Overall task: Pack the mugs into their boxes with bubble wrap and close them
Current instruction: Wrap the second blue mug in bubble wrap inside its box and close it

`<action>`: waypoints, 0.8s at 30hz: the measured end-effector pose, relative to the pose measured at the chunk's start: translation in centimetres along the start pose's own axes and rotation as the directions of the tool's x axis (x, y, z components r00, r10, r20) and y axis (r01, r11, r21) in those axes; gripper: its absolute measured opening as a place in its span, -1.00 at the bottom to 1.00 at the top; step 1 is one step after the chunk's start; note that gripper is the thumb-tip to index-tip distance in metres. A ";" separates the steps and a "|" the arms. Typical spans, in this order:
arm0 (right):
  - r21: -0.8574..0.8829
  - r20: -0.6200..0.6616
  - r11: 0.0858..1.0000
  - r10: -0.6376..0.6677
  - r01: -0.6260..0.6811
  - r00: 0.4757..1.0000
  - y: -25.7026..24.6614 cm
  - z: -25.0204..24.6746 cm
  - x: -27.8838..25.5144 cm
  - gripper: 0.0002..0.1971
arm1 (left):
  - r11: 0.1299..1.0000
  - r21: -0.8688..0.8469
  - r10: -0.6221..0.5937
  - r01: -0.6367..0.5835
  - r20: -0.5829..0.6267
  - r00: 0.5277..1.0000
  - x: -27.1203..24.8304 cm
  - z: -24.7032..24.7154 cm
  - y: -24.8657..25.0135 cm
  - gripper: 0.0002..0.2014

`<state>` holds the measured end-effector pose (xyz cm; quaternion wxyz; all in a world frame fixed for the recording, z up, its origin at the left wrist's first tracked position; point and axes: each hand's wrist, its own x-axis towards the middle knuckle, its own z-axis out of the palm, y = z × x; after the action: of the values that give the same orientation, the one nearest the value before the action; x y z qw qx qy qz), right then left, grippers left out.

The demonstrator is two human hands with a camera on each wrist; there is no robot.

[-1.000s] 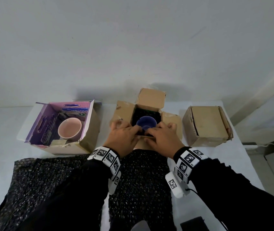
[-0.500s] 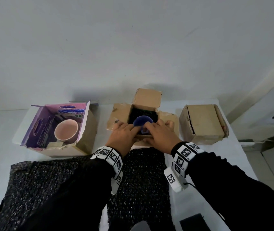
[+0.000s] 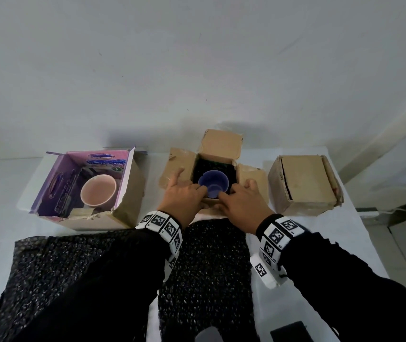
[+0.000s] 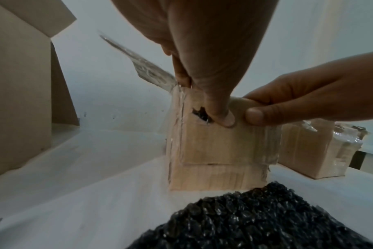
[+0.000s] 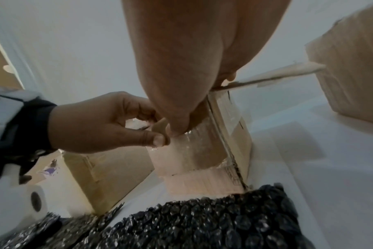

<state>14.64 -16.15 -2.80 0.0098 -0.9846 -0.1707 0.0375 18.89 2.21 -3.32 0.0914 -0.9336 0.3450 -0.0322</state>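
A blue mug (image 3: 213,180) sits upright inside the open middle cardboard box (image 3: 221,144), lined with black bubble wrap. Both hands are at the box's near edge. My left hand (image 3: 184,196) and right hand (image 3: 241,203) each hook fingers over the rim with a thumb on the outside. In the left wrist view the near flap (image 4: 219,143) hangs down the box's front, and the thumb (image 4: 221,118) presses on it. The right wrist view shows my left hand (image 5: 96,124) pinching the same flap (image 5: 192,151). A pink mug (image 3: 98,193) stands in the open purple-lined box (image 3: 128,193) at the left.
A closed cardboard box (image 3: 303,178) stands at the right, close to the table's right edge. Black bubble wrap sheets (image 3: 204,267) lie on the white table in front of the boxes, under my forearms. The wall is right behind the boxes.
Both hands stay at the near edge of the middle box. They have drawn back a little, so more of the blue mug shows, and the left index finger now reaches over the left flap.
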 end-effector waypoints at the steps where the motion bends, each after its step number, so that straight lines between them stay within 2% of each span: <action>1: -0.022 0.043 1.000 -0.006 0.007 0.999 0.0 -0.2 0.1 -0.64 | 1.000 0.009 0.007 -0.007 -0.001 1.000 -0.2 0.0 0.1 -0.79; 3: 0.035 0.087 0.999 0.000 -0.003 0.996 0.4 -0.8 0.6 -0.61 | 1.000 0.010 0.022 -0.022 -0.016 1.000 -0.3 0.5 0.2 -0.76; 4: 0.117 0.063 0.993 0.010 -0.017 0.998 0.6 -1.2 1.1 -0.61 | 1.000 0.009 0.027 -0.027 -0.035 0.999 -0.1 0.5 0.2 -0.76; 6: 0.234 -0.079 0.972 0.044 -0.025 0.996 1.3 -1.9 2.2 -0.66 | 0.999 0.007 0.032 -0.032 0.000 0.999 0.1 -0.1 0.1 -0.78; 8: 0.154 -0.141 0.987 0.059 -0.037 0.988 2.1 -2.3 3.2 -0.70 | 0.999 0.007 0.042 -0.043 0.102 0.994 0.3 -0.7 0.0 -0.77; 10: 0.067 -0.068 0.997 0.037 -0.033 0.997 2.7 -2.1 4.3 -0.67 | 0.998 -0.057 0.037 -0.031 0.106 0.994 0.4 -1.0 -0.6 -0.64; 13: 0.020 0.021 1.000 0.016 -0.016 1.000 2.9 -1.7 5.2 -0.63 | 0.969 -0.247 -0.014 0.017 0.017 1.000 0.8 -1.4 -1.2 -0.55; 16: -0.010 0.045 1.000 0.028 -0.027 0.999 2.7 -1.6 5.6 -0.48 | 0.981 -0.138 -0.143 0.133 -0.064 0.988 1.4 -1.6 -2.4 -0.51; 19: -0.024 0.080 0.998 0.054 -0.053 0.995 2.3 -1.3 6.0 -0.34 | 0.985 -0.064 -0.162 0.161 -0.004 0.987 2.1 -1.3 -3.1 -0.36; 24: -0.042 0.125 0.996 0.088 -0.083 0.988 2.3 -1.1 7.0 -0.44 | 0.990 -0.023 -0.132 0.138 0.168 0.977 3.6 -0.9 -2.4 -0.39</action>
<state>22.02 -15.95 -2.30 -0.0206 -0.9866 -0.1291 0.0975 23.04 1.58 -1.97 0.1013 -0.9558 0.2724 0.0453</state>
